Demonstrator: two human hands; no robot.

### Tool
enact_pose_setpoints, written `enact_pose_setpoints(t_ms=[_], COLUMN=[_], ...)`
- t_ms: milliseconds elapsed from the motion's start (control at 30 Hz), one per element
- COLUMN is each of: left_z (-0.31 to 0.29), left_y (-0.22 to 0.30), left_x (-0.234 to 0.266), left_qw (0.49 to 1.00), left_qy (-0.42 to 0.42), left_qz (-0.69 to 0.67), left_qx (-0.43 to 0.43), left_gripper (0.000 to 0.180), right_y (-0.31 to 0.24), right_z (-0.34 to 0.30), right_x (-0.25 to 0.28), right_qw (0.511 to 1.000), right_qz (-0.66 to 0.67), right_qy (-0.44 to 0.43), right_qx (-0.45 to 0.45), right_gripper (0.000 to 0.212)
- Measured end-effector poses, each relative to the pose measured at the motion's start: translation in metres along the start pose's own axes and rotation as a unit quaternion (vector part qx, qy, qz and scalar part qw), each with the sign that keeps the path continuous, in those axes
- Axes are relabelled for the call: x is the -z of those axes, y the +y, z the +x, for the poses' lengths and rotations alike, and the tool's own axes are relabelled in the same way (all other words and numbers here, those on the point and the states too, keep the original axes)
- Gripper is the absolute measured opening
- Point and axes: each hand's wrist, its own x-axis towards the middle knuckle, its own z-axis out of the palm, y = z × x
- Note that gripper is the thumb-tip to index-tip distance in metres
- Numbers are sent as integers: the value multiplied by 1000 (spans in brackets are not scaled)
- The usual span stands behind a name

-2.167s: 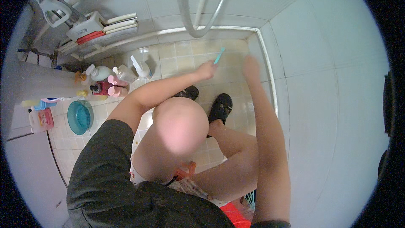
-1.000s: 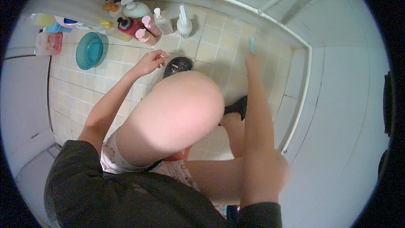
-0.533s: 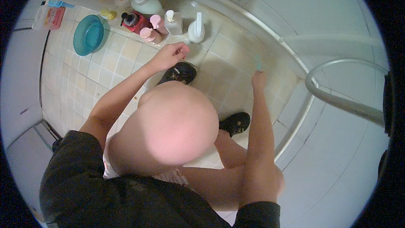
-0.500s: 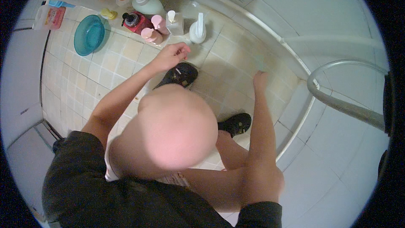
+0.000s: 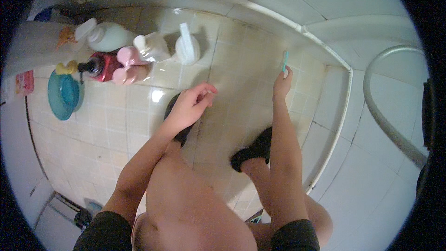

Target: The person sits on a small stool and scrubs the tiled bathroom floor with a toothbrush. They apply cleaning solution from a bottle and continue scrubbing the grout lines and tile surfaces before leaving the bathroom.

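My right hand [image 5: 283, 83] is closed around a slim turquoise toothbrush [image 5: 286, 57], which points up toward the far wall above the floor tiles. Farther left, my left hand [image 5: 193, 104] hovers above a dark shoe [image 5: 184, 130], its fingers curled in. Whether anything small sits between those fingers is hidden. A white pump bottle [image 5: 187, 50] stands on the floor beyond my left hand, the nearest of a group of bottles.
Also in the group are a square white bottle [image 5: 153, 47], pink bottles [image 5: 130, 73], a red bottle [image 5: 109, 65] and a pale green pump bottle [image 5: 110, 37]. A teal basin [image 5: 55, 94] lies left. A white pipe [image 5: 260, 8] follows the wall; a grey curved tube [image 5: 378, 111] is at right.
The view has shifted, with the bottles now farther left and lower. My right hand has turned so the toothbrush shows clearly. My left hand stays curled, and my raised knee has dropped lower in view.
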Motion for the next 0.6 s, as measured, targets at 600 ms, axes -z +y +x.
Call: enact_pose_setpoints(t_ms=[600], left_z=[14], left_y=[2], left_x=[-32], left_qw=[999], left_qy=[29], left_qz=[0], left_qx=[-41], left_gripper=[9], right_y=[65], right_z=[12], right_x=[-16], right_qw=[986], right_qz=[-48], right_qy=[88], right_qx=[133], right_gripper=[36])
